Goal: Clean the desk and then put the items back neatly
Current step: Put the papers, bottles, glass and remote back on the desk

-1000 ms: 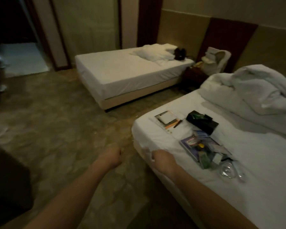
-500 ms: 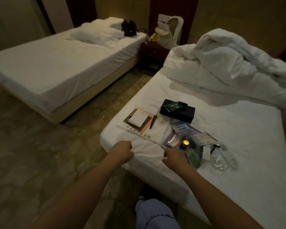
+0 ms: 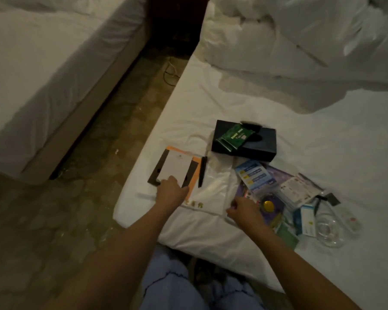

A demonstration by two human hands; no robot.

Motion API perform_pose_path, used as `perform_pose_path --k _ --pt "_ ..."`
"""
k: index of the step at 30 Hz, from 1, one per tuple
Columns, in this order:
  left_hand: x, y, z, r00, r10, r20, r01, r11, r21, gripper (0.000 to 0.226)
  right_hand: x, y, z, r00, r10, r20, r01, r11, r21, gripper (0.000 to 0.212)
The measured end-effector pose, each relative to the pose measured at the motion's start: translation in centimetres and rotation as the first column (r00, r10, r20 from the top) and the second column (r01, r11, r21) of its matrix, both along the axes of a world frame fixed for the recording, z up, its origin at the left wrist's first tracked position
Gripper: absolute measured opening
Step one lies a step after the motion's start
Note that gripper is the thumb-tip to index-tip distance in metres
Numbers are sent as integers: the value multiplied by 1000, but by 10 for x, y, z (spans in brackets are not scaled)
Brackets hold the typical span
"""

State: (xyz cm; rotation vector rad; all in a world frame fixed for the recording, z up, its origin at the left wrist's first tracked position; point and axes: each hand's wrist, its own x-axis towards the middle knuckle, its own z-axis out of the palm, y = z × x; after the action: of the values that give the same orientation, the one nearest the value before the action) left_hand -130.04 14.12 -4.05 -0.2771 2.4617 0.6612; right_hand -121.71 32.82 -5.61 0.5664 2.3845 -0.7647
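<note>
The left hand [image 3: 171,193] rests on the notepad [image 3: 174,170] near the bed [image 3: 323,153] edge; I cannot tell how its fingers lie. The right hand [image 3: 244,209] touches the packets [image 3: 253,175], fingers hidden. The glass dish [image 3: 328,231] beside the notepad could get knocked off.

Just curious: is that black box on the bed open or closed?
Closed, it seems: the black box lies flat with a green packet on its top.

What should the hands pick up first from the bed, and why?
Probably the notepad: the left hand already rests on its near edge, so closing the fingers and lifting it seems the easiest start. The right hand only reaches toward the packets.
</note>
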Motion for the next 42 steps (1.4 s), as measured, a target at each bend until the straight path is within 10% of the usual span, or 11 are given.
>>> perform_pose_path --k 11,24,34,42 --pt "-79 61 -146 984 -153 94 159 986 -50 53 -77 -10 -120 951 -307 41 309 951 -35 44" --pt "-110 75 -186 931 -358 78 361 932 -33 24 -121 -33 -173 756 -650 -81 655 746 122 80" --pt "-146 10 -172 996 83 -29 -79 991 110 21 -135 -34 -175 630 -776 45 777 629 -24 70" --pt "-149 -35 -173 992 116 42 -112 990 -82 74 -130 -36 -173 592 -805 -16 794 587 -155 49"
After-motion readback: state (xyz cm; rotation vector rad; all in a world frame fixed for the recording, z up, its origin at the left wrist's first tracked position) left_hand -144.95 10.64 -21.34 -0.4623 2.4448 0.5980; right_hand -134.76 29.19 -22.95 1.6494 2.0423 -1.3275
